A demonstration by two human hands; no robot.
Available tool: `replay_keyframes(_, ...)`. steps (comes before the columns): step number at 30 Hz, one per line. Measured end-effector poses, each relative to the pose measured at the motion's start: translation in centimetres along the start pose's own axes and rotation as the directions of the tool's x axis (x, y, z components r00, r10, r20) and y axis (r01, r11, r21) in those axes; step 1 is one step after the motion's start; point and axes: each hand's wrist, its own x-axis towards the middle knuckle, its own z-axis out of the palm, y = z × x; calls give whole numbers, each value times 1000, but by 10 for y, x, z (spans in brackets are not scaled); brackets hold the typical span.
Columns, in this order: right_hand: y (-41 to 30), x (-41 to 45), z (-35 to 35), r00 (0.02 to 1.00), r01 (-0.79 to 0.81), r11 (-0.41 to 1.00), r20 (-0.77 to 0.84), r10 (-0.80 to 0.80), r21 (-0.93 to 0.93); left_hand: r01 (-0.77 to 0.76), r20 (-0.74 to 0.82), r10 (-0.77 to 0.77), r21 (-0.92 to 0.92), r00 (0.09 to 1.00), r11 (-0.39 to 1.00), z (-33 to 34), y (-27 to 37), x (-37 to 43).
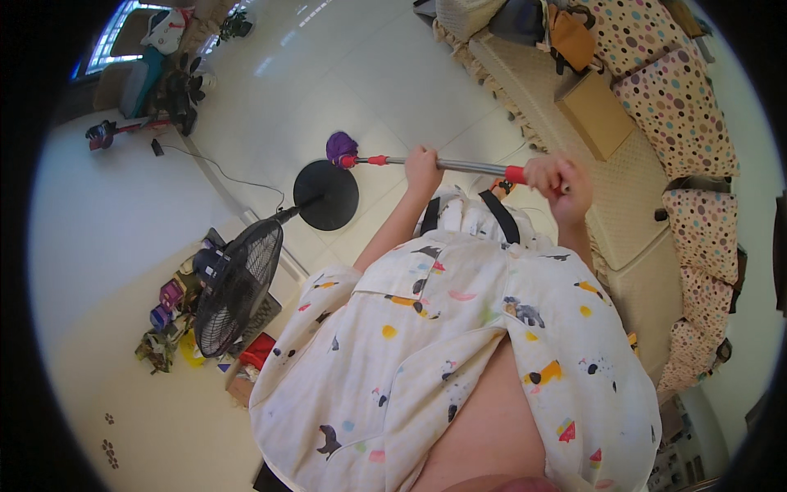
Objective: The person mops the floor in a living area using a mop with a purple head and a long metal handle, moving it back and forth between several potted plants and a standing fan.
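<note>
A mop with a metal and red pole [470, 166] runs across in front of me, its bunched purple head [341, 149] at the left end, over or beside the round black base of a standing fan [326, 195]. My left hand [423, 167] is closed around the metal part of the pole. Around the red grip at the pole's right end is my right hand [561, 184], slightly blurred. Both hands are in front of my white patterned clothing [455, 295]. Whether the mop head touches the floor or the fan base, I cannot tell.
The fan's black cage [240, 289] leans into view at left, its cable [227, 177] trailing over the tiled floor [381, 80]. A beige sofa [645, 252] with a cardboard box [593, 115] and dotted cushions [673, 111] lines the right. Packages [172, 295] stand by the left wall.
</note>
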Motion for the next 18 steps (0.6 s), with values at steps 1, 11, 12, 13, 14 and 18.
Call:
replay_keyframes(1,0,-2,-1,1000,16,1000,-20,-16,15,53,-33,-51,57,998,997,-1,3,0)
replay_keyframes(11,-63,17,-29,961,44,992,278,-10,-116,195,-83,-193,20,978,981,2,66,40)
replay_keyframes(12,-69,16,-35,961,39,983,278,12,-179,218,-73,-216,18,974,976,4,74,46)
replay_keyframes(13,-73,13,-40,960,34,970,277,35,-242,241,-63,-239,15,969,970,6,81,52)
replay_keyframes(14,-76,10,-45,961,40,969,275,29,-242,234,-65,-233,17,970,972,8,87,57)
replay_keyframes(18,-91,-1,-43,971,86,922,239,7,-377,135,21,-136,43,990,990,8,101,70)
